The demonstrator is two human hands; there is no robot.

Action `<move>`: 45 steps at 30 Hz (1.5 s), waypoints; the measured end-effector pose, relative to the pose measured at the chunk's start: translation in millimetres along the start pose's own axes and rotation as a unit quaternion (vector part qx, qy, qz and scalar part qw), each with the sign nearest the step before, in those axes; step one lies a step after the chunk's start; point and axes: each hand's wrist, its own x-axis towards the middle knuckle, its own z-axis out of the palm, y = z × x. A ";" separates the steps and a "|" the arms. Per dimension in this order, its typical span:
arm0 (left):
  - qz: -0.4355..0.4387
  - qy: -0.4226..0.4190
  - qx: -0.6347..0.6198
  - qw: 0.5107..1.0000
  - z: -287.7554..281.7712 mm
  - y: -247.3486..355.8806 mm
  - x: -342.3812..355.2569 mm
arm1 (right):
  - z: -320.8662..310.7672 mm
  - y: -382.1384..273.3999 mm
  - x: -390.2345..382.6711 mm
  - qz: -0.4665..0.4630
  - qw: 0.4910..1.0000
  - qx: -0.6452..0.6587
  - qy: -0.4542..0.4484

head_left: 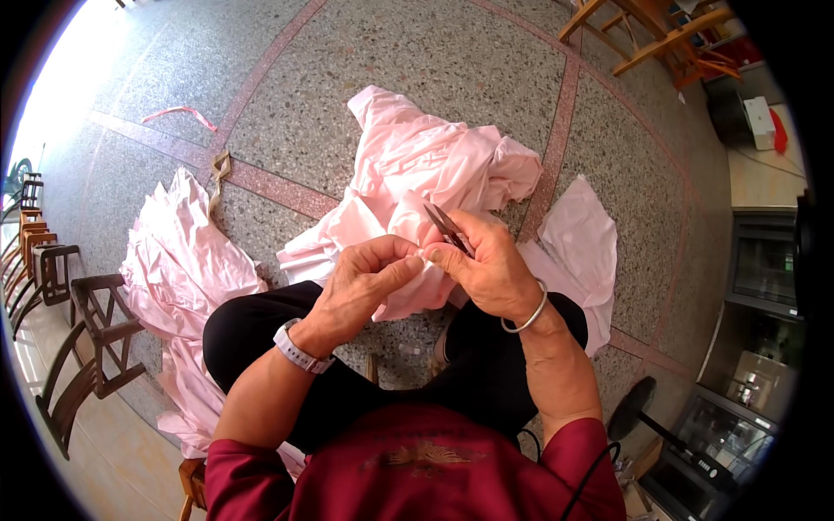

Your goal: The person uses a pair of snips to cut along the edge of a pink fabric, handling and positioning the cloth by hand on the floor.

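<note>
Pink cloth [417,165] lies heaped on the floor in front of me and rises over my knees. My left hand [369,273] pinches a fold of it between thumb and fingertips, close beside the right hand. In my right hand [491,265] is a small pair of dark thread snips [447,227], blades pointing up and to the left. The right thumb and forefinger also meet at the pinched cloth. What lies between the fingertips is too small to make out.
More pink cloth [187,252] is piled at my left, and another piece [582,234] lies at right. A pink strip [181,111] and a tan strip [219,178] rest on the speckled floor. Wooden chairs [109,334] stand left, a black pole-mounted device [686,451] and glass-fronted cabinets [764,269] right.
</note>
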 end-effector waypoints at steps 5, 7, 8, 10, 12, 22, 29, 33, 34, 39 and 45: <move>-0.024 0.001 -0.061 0.998 0.1 -1.4 0.2 | -1.3 2.9 0.6 0.058 0.998 0.015 -0.025; -0.026 0.008 -0.073 0.997 3.9 -0.4 0.9 | 2.0 6.6 1.5 0.027 0.999 0.028 0.000; -0.027 0.015 -0.085 0.996 5.3 -0.2 1.3 | 2.9 7.3 1.7 0.003 1.000 0.023 0.007; -0.042 0.014 -0.110 0.993 1.2 -0.8 0.5 | 3.5 6.1 2.3 -0.023 0.999 0.018 0.012; -0.056 0.014 -0.136 0.989 -1.0 -1.4 -0.1 | 0.2 2.1 1.8 0.037 0.996 0.073 0.044; -0.028 0.092 -0.168 0.981 3.2 4.1 -1.9 | 15.4 -17.6 -17.3 0.159 0.976 0.131 -0.066; -0.007 0.094 -0.174 0.980 4.4 3.0 -1.7 | 15.8 -15.7 -14.5 0.184 0.973 0.106 -0.095; -0.005 0.088 -0.201 0.976 6.2 3.6 -1.0 | 14.6 -14.9 -14.0 0.190 0.973 0.096 -0.093; -0.006 0.088 -0.201 0.976 6.1 4.2 -1.3 | 14.5 -15.3 -13.8 0.190 0.972 0.096 -0.094; 0.001 0.085 -0.192 0.978 3.5 1.2 -1.0 | 14.9 -15.3 -13.7 0.174 0.978 0.066 -0.094; -0.003 0.093 -0.194 0.977 5.4 2.3 -1.0 | 16.0 -10.6 -14.6 0.152 0.983 0.054 -0.083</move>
